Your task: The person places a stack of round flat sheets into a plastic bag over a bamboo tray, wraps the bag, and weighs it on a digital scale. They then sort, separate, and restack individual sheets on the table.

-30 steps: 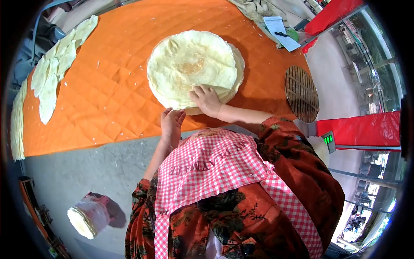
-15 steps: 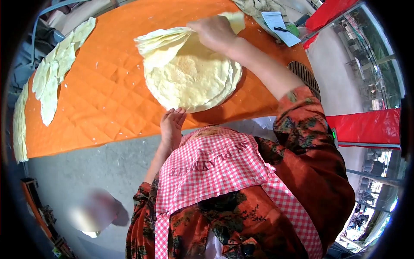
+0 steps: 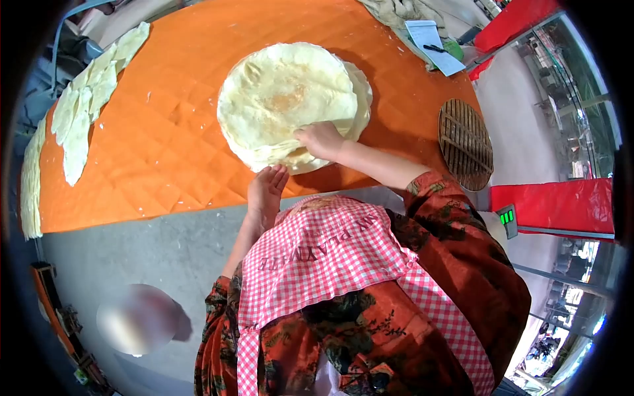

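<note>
A stack of thin round flatbreads lies on the orange tablecloth, pale with a browned patch near the middle of the top one. My right hand is closed on the edge of the upper flatbreads at the stack's near right side, and the layers bunch a little there. Lower sheets stick out to the right. My left hand is at the near edge of the stack, its fingertips close together against the rim; whether they pinch a sheet is too small to tell.
Folded flatbread pieces lie at the table's left end. A round slatted board lies at the right edge. A notepad with a pen rests on cloth at the back right. A blurred object is on the floor.
My right hand lifted the upper flatbreads toward the far side half a second ago; now they lie flat again and the hand is back near me. My left hand has barely moved.
</note>
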{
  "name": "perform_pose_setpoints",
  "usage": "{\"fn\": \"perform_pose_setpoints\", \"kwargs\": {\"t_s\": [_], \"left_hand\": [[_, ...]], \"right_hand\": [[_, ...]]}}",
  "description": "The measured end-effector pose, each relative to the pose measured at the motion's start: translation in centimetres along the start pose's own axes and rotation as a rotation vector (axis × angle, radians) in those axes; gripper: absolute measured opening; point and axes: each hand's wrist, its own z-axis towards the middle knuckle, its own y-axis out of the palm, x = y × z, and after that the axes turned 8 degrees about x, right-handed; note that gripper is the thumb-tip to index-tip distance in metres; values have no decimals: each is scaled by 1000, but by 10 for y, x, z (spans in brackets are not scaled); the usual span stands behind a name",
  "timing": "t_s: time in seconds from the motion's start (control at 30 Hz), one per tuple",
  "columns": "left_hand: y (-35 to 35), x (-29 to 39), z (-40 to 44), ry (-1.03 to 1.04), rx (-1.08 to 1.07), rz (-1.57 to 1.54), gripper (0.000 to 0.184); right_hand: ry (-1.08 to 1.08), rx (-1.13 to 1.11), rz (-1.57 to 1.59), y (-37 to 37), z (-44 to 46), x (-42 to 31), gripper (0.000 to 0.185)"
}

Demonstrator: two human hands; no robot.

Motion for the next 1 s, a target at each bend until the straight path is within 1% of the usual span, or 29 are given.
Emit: {"fn": "perform_pose_setpoints", "kwargs": {"t_s": [0.1, 0.13, 0.23, 0.33, 0.37, 0.4, 0.43, 0.47, 0.5, 0.57, 0.6, 0.63, 0.67, 0.7, 0.73, 0.77, 0.83, 0.87, 0.93, 0.97, 1.0], "left_hand": [[-2, -2, 11, -28, -63, -91, 24], [-1, -2, 13, -39, -77, -130, 23], [-12, -3, 21, -47, -147, -179, 24], [1, 1, 19, -25, -193, -182, 25], [9, 4, 17, -10, -201, -182, 26], [12, 5, 17, -10, -245, -207, 36], [15, 5, 16, -37, -251, -213, 36], [18, 5, 15, -63, -255, -220, 35], [22, 6, 12, -87, -261, -227, 34], [30, 4, 5, -36, -140, -228, 28], [32, 0, 2, -12, -79, -227, 25], [31, -5, 1, 113, 21, -156, 23], [25, -11, 0, 234, 124, -83, 21], [18, -17, 1, 357, 226, -11, 19], [-1, -20, 9, 356, 202, -15, 21], [1, -22, 1, 344, 244, 9, 20], [10, -27, -18, 320, 330, 54, 18], [6, -33, -15, 315, 343, 20, 16], [-1, -38, -5, 180, 281, -63, 15], [-3, -40, -2, 114, 247, -108, 15], [-1, -42, -1, 124, 276, -86, 17]], "right_hand": [[-119, -6, -6, 1, -8, 6, 19], [-107, -79, 6, 2, -10, 8, 35], [-183, 182, 66, -3, -25, 7, 45], [-185, 269, -137, -1, -38, 4, 46], [-176, 291, -156, 2, -39, 4, 43], [-171, 313, -175, 8, -38, 4, 41], [-164, 334, -190, 13, -37, 4, 39], [-158, 385, -137, 17, -34, 7, 34], [-172, 375, -74, 23, -30, 13, 26], [-191, 350, 53, 35, -18, 30, 13], [18, -11, 89, 10, 3, 31, 9], [-45, 125, -11, -10, 27, 38, 11], [17, 50, 0, -49, 52, 36, 13], [-47, 178, -2, -82, 76, 37, 17], [-131, 277, -50, -118, 94, 34, 19], [-180, 378, -126, -153, 102, 23, 20], [-252, 392, -128, -180, 91, 5, 18], [-285, 414, -119, -171, 76, 0, 15], [-339, 427, -120, -128, 41, -1, 8], [-284, 365, -96, -96, 23, 0, 8], [-268, 274, -41, -65, 6, 5, 9]]}}
